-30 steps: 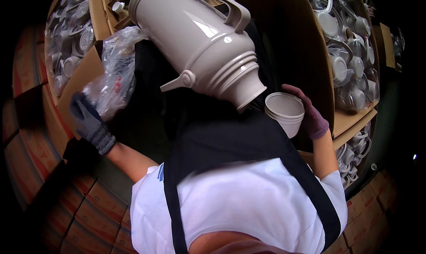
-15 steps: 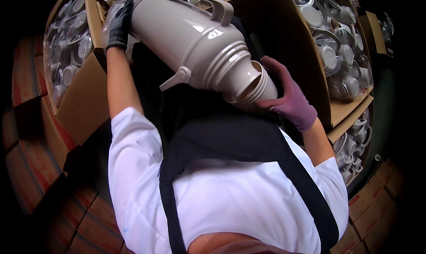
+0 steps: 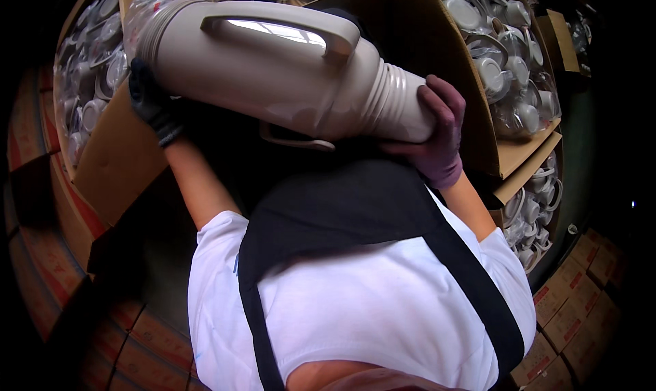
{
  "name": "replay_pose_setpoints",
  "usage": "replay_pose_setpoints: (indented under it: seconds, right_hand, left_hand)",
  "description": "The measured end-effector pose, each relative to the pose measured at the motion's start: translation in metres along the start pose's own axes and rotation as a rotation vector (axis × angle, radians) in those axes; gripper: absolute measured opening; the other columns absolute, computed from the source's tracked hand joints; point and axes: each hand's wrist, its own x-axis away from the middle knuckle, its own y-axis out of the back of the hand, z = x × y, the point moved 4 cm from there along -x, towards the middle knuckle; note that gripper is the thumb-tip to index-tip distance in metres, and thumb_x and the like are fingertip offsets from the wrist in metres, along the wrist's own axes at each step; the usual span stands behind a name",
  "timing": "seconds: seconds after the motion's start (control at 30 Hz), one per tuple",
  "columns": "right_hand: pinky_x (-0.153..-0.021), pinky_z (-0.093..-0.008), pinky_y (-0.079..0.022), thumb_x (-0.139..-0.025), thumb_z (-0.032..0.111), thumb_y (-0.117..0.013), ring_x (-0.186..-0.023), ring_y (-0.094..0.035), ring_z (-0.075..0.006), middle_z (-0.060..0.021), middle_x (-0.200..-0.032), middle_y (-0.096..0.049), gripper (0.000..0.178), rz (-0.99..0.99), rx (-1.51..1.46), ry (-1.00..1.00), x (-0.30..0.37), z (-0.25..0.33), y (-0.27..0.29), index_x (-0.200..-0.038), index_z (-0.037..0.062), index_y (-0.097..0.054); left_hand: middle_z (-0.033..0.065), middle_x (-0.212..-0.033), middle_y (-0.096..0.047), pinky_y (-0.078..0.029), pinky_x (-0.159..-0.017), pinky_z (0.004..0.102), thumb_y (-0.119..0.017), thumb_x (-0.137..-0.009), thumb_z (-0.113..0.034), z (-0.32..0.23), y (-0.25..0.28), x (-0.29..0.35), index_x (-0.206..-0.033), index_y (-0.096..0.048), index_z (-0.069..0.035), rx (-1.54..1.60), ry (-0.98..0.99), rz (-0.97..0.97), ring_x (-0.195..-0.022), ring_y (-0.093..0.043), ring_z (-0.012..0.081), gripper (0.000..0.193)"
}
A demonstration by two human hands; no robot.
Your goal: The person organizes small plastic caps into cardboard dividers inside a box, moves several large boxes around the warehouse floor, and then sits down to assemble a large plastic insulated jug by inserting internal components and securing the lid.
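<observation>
While hands [image 3: 152, 102] [image 3: 443, 137] grasp flask [image 3: 273, 73] and cup [image 3: 408, 107] | cup, askew earlier, now aligned | flask nearer level

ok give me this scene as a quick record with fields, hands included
main thing: large glossy grey-beige plastic flask, tilted slightly, base toward the left
right hand: purple glove, gripping the grey-beige plastic cup at the flask's neck end
left hand: dark grey glove, at the flask's base end
base end: crumpled clear plastic bag
picture's right: open brown cardboard box of clear-bagged grey plastic parts
clothing: black apron, white shirt
</observation>
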Motion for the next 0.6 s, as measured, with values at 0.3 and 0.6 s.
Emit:
replay_pose_setpoints:
  seconds: [0.3,0.6]
  right_hand:
    - [-0.091,-0.0332,-0.045,-0.087,0.039,-0.067,-0.100,-0.055,-0.0176,-0.0118,-0.109,-0.054,0.065,0.159,-0.764,-0.682,-0.024,-0.067,-0.038,-0.126,0.0040,-0.030]
    - [-0.103,-0.0438,-0.040,-0.085,0.047,-0.065,-0.120,-0.048,-0.0274,-0.0131,-0.127,-0.049,0.066,0.360,-1.602,-1.316,0.037,-0.087,-0.042,-0.136,0.0119,-0.041]
  left_hand:
    - [0.0108,-0.116,-0.060,-0.047,-0.091,0.0293,-0.044,-0.100,-0.011,-0.020,-0.017,0.027,-0.119,-0.055,0.002,0.788,0.183,-0.032,-0.104,-0.059,0.0169,0.026]
    - [0.0058,-0.108,-0.060,-0.044,-0.091,0.0292,-0.048,-0.100,-0.022,-0.061,-0.012,0.068,-0.116,-0.057,-0.002,0.406,0.410,-0.096,-0.101,-0.055,0.0127,0.027]
